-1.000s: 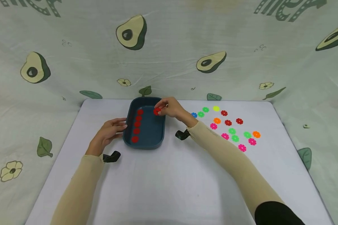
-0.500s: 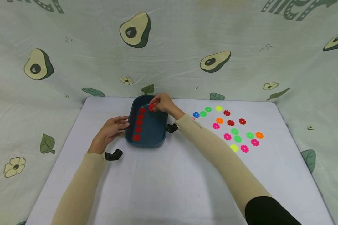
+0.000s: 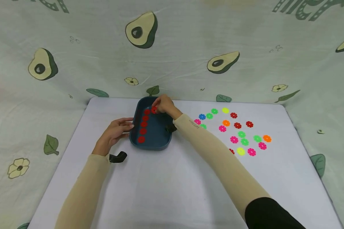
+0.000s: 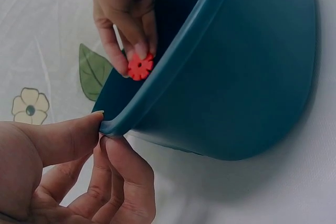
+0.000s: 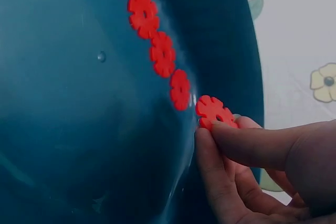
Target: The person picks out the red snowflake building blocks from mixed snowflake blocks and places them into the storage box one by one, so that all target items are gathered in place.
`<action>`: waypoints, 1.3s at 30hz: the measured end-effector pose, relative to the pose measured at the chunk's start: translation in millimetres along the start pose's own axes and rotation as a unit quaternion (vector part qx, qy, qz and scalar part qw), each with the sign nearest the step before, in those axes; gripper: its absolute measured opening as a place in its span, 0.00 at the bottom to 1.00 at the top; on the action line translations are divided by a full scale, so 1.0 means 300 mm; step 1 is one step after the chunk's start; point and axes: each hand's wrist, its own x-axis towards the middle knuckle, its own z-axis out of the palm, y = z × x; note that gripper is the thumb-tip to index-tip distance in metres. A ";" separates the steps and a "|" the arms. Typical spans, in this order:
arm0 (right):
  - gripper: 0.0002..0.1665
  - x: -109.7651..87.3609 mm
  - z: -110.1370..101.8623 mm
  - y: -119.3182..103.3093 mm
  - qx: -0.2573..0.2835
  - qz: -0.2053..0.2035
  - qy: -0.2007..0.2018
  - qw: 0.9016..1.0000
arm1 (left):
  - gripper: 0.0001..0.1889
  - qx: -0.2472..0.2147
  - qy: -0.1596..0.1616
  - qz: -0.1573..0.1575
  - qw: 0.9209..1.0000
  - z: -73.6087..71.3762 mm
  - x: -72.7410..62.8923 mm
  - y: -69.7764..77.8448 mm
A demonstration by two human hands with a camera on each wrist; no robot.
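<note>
At table centre, tray: dark blue tray (image 3: 154,141) on the white table (image 3: 166,184).
Right hand (image 3: 164,105): pinches red disc (image 3: 154,110) at tray's 12 o'clock end.
Left hand (image 3: 114,133): grips tray rim at 9 o'clock.
Red row (image 3: 143,124): five discs along 9 o'clock wall.

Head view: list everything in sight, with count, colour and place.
tray: one, dark blue, left of centre on the table
row of discs: five, red, along the tray's left inner side
held disc: one, red, over the tray's far end
loose discs: about twenty, mixed colours, on the table right of the tray
table: one, white
backdrop cloth: one, pale green, avocado print, behind the table
wrist cameras: two, black, one at each wrist
left hand: pinches the tray's left rim
right hand: pinches the held disc
</note>
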 end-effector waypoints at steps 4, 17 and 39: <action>0.16 0.015 0.011 0.004 -0.017 0.002 0.001 1.000 | 0.31 -0.002 0.004 -0.003 1.000 0.006 0.000 0.003; 0.12 0.020 0.035 0.002 -0.011 0.034 0.010 0.999 | 0.30 0.002 0.010 -0.001 1.000 0.008 0.003 -0.001; 0.14 -0.016 0.015 0.000 -0.013 -0.003 0.006 1.000 | 0.31 -0.004 0.006 0.003 1.000 0.006 -0.005 -0.005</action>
